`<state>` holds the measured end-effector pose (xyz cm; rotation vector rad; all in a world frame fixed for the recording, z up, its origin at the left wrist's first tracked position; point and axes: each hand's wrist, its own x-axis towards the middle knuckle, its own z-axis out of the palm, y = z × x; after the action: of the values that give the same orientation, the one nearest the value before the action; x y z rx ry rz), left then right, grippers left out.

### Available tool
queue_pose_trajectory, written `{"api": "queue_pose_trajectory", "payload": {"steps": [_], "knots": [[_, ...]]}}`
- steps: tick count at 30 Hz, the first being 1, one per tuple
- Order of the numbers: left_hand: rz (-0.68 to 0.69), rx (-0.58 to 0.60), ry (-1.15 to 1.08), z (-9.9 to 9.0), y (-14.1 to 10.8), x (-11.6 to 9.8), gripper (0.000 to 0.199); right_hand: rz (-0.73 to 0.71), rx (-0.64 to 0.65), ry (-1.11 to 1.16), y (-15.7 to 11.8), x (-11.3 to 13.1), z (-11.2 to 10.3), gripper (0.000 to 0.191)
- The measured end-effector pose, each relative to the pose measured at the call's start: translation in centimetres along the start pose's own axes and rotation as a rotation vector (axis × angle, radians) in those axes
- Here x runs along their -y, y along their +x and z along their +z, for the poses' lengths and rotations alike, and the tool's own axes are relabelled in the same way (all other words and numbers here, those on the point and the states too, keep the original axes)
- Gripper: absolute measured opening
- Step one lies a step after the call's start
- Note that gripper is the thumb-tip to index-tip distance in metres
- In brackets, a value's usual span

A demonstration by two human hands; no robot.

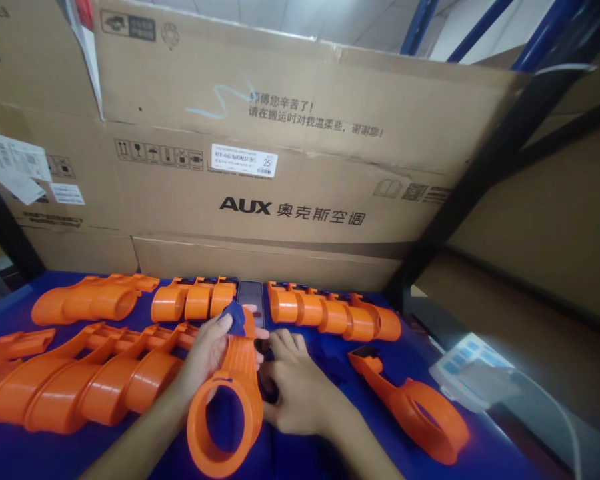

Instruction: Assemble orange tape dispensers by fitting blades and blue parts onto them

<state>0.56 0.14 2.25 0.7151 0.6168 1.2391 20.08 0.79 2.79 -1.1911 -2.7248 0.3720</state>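
Note:
My left hand (211,347) is closed around the handle of an orange plastic ring part (195,427), its wide ring hanging toward me. A dark blue piece (235,319) sits at the top of that handle, under my left thumb. Just to the right, my right hand (297,383) is curled with its fingertips close to the handle. Something small and dark shows by those fingers, but I cannot make out what it is. Another orange ring part with a black tip (410,413) lies alone on the blue table surface (310,460) at the right.
Rows of similar orange parts (105,390) lie at left. Along the back are more with dark pieces on top (310,313), and a phone (251,293) between them. A large cardboard sheet (180,220) stands behind. A white device with a cable (473,370) is at right.

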Motion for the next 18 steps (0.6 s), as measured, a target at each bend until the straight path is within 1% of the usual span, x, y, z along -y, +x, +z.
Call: {"api": "queue_pose_trajectory", "payload": {"steps": [3, 6, 10, 13, 18], "knots": [[0.006, 0.006, 0.003, -0.2, 0.2, 0.1, 0.067, -0.009, 0.012, -0.007, 0.1, 0.0, 0.2, 0.027], [0.005, -0.007, 0.010, -0.3, 0.3, 0.0, 0.068, 0.006, -0.012, -0.016, 0.3, 0.1, 0.6, 0.024], [-0.015, -0.022, -0.002, 0.2, 0.0, -0.2, 0.066, 0.027, -0.129, 0.011, 0.5, 0.0, 1.1, 0.017], [0.006, -0.042, -0.017, 0.7, -0.2, -0.2, 0.063, 0.044, -0.213, 0.061, 0.5, -0.1, 1.2, 0.013], [0.023, -0.046, -0.038, 0.7, -0.3, -0.2, 0.063, 0.121, -0.368, 0.155, 0.8, -0.1, 1.4, 0.016]]}}
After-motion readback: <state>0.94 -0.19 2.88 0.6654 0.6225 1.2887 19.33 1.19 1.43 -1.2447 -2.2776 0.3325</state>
